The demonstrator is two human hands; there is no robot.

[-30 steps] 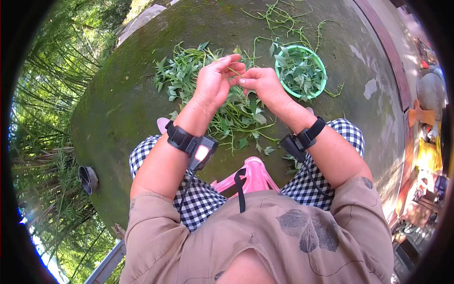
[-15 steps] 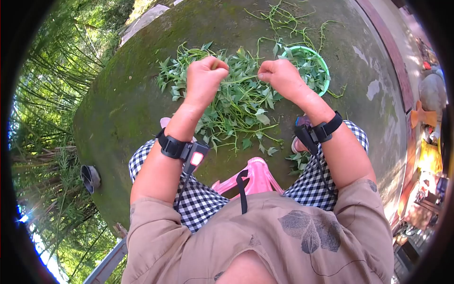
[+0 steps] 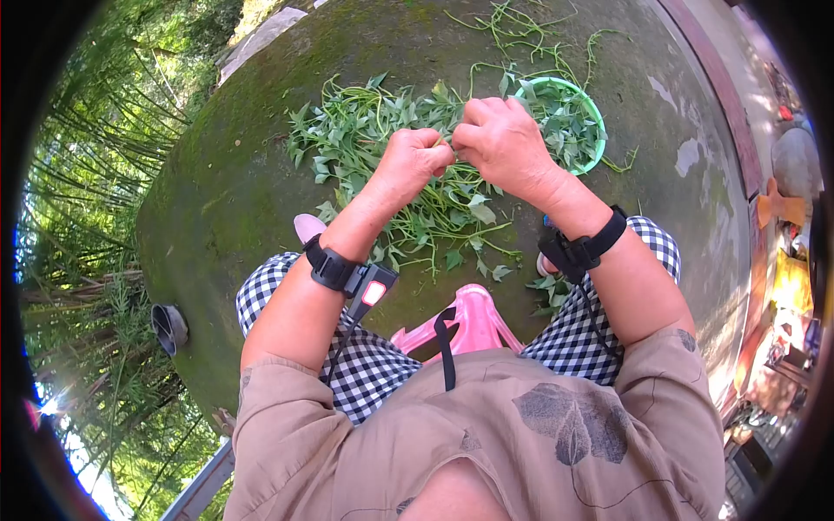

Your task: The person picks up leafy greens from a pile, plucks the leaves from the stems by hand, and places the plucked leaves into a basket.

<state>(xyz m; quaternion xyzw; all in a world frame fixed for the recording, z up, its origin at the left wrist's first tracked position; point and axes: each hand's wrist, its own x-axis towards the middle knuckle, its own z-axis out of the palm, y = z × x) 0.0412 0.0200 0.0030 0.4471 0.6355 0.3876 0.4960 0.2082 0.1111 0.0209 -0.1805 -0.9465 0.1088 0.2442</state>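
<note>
A heap of leafy green vines (image 3: 365, 126) lies spread on the mossy ground in front of me. Above it my left hand (image 3: 415, 161) is closed in a pinch on a thin green stem (image 3: 440, 140). My right hand (image 3: 504, 143) meets it there, its thumb and fingers pressed together at the same stem; most of the stem is hidden by the fingers. Just beyond my right hand stands a light green round basket (image 3: 599, 122) with picked leaves (image 3: 560, 126) in it.
Bare stripped stems (image 3: 512, 30) lie behind the basket. A pink plastic stool (image 3: 476, 317) shows between my knees. At the left edge of the mossy ground (image 3: 234, 174) lies a dark pot-like container (image 3: 168, 328). A yellow item (image 3: 790, 282) is among clutter at far right.
My hands have come together from a wide gap. The left hand moved right and slightly down, the right hand slightly left. Both fingertips now meet at the stem.
</note>
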